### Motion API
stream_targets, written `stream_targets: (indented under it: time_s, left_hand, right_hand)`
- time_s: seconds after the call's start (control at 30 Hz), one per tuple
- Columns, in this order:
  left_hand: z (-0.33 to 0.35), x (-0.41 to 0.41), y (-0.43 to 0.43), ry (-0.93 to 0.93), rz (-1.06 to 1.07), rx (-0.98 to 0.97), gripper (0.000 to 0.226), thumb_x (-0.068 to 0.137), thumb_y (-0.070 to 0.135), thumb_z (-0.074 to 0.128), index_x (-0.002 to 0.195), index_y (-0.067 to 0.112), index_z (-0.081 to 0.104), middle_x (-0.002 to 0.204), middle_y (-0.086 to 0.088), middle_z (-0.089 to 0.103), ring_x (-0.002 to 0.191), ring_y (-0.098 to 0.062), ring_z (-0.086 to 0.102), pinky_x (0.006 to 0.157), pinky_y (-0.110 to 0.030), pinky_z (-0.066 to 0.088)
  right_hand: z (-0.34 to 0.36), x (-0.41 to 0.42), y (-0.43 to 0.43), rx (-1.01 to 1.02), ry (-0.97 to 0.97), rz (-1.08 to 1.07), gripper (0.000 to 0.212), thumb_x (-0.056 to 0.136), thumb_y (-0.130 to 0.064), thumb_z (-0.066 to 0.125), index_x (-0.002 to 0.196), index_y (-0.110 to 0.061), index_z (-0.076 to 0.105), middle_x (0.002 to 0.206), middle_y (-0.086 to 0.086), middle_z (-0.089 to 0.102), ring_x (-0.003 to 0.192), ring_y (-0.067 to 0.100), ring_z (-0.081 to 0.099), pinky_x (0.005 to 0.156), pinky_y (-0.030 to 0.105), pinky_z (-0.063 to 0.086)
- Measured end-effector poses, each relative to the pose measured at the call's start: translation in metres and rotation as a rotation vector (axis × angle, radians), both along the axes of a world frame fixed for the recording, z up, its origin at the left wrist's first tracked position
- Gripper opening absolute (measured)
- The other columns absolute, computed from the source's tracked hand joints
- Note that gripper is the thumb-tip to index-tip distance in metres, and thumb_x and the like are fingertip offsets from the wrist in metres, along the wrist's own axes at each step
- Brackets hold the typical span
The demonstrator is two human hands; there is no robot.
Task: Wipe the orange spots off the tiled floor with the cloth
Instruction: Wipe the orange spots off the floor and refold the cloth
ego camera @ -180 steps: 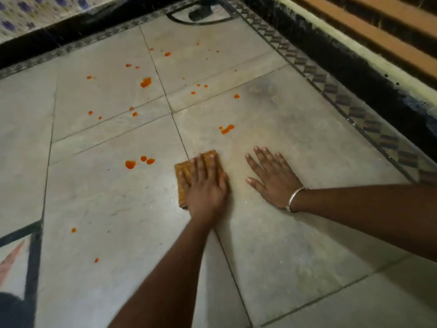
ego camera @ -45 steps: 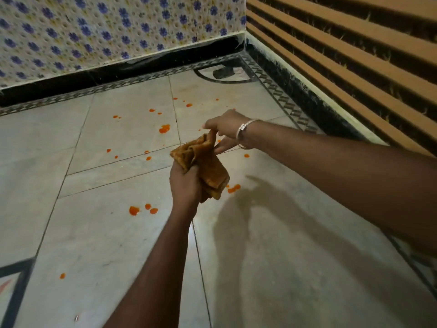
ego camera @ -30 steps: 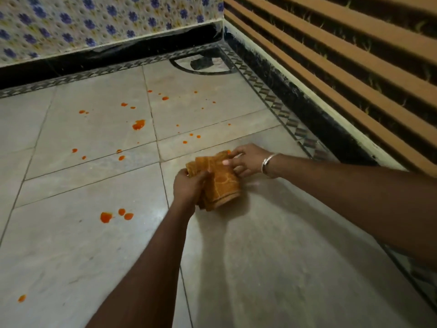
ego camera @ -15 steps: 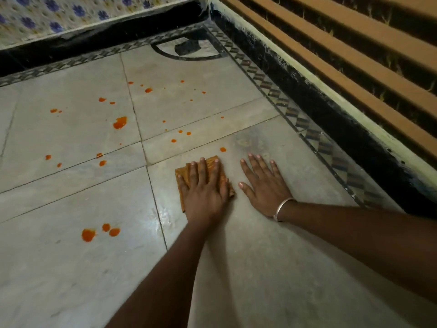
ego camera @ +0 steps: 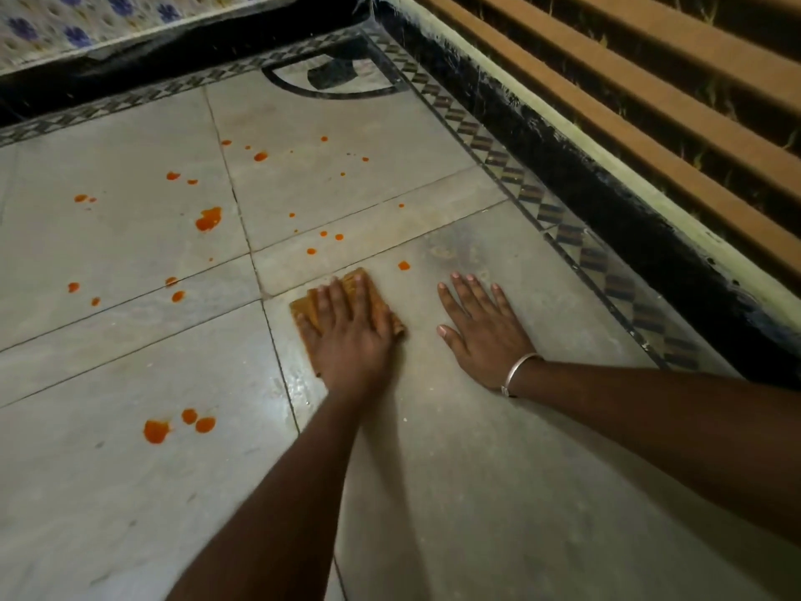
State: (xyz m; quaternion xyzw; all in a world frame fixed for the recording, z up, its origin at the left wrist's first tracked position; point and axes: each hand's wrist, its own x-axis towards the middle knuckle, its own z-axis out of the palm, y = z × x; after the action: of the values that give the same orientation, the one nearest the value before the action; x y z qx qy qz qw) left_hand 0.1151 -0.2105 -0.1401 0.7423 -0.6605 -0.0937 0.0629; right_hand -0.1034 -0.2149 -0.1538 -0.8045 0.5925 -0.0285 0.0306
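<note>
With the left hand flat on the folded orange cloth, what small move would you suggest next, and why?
Probably slide the folded orange cloth under the left hand forward and slightly right over the lone orange spot. It looks nearest, just beyond that hand on the same grey floor tile, and the right hand rests flat alongside as a brace.

blue-flowered wall tiles (ego camera: 86,28) top left, black skirting (ego camera: 607,184), patterned border strip (ego camera: 503,156), brown slats (ego camera: 715,199) at right, dark corner inlay (ego camera: 331,73)
</note>
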Motion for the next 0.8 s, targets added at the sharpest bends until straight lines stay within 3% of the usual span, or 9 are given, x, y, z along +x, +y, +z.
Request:
stream_targets:
  time_s: [0.13,0.23,0.33,0.47,0.6,0.7,0.8]
  left_hand:
    - [-0.002,-0.018,0.068,0.008,0.176,-0.023,0.075,0.101,0.061,0.006,0.167,0.025,-0.002,0.175,-0.011,-0.004,0.161,-0.031,-0.009,0.126,-0.062,-0.004]
    - [-0.005,-0.067,0.081,0.031,-0.004,-0.036,0.075,0.102,0.062,0.012,0.167,0.025,0.003,0.174,-0.012,-0.003,0.16,-0.033,-0.008,0.125,-0.064,-0.004]
    - [-0.001,-0.055,0.037,-0.024,-0.124,-0.014,0.071,0.105,0.064,0.013,0.166,0.031,-0.002,0.175,-0.008,-0.006,0.16,-0.028,-0.013,0.126,-0.06,-0.008]
    - [-0.005,-0.002,0.017,-0.044,0.036,-0.007,0.075,0.102,0.066,0.005,0.166,0.028,-0.008,0.175,-0.007,-0.01,0.16,-0.028,-0.014,0.126,-0.06,-0.006]
    - [-0.007,-0.025,0.067,0.002,0.148,-0.036,0.075,0.105,0.06,0.016,0.166,0.023,-0.004,0.174,-0.012,-0.004,0.161,-0.032,-0.008,0.126,-0.062,-0.004]
    - [-0.01,-0.059,0.088,0.022,0.061,-0.046,0.077,0.104,0.062,0.016,0.166,0.021,-0.001,0.173,-0.014,-0.005,0.16,-0.034,-0.008,0.125,-0.065,-0.003]
    - [-0.003,-0.05,0.049,-0.039,-0.11,0.017,0.079,0.099,0.066,0.006,0.165,0.026,-0.009,0.173,-0.011,-0.015,0.158,-0.03,-0.019,0.125,-0.061,-0.011]
  right_hand:
    - [-0.001,0.001,0.001,-0.006,-0.006,-0.007,0.069,0.1,-0.053,0.012,0.161,-0.019,0.012,0.168,0.008,0.011,0.155,0.026,0.008,0.124,0.052,0.01]
    - [-0.001,0.002,0.001,-0.009,-0.006,-0.016,0.068,0.1,-0.052,0.014,0.16,-0.019,0.014,0.167,0.009,0.014,0.155,0.026,0.011,0.123,0.052,0.012]
    - [-0.001,0.0,0.0,-0.004,0.007,-0.005,0.068,0.1,-0.051,0.014,0.161,-0.02,0.012,0.168,0.008,0.012,0.155,0.025,0.009,0.124,0.051,0.01]
    - [0.0,0.0,0.0,0.008,-0.002,-0.003,0.069,0.1,-0.054,0.01,0.161,-0.021,0.009,0.168,0.007,0.009,0.155,0.024,0.006,0.124,0.051,0.008]
    - [0.001,0.002,0.001,0.01,-0.007,-0.011,0.07,0.099,-0.054,0.008,0.161,-0.02,0.008,0.168,0.008,0.008,0.155,0.025,0.005,0.124,0.051,0.008]
    - [0.001,0.002,0.003,0.008,-0.009,-0.015,0.07,0.1,-0.053,0.009,0.161,-0.02,0.008,0.168,0.008,0.008,0.155,0.025,0.005,0.124,0.052,0.007]
    - [0.002,0.001,0.001,0.001,-0.007,-0.004,0.07,0.1,-0.054,0.009,0.161,-0.019,0.009,0.168,0.009,0.01,0.155,0.025,0.007,0.124,0.052,0.009]
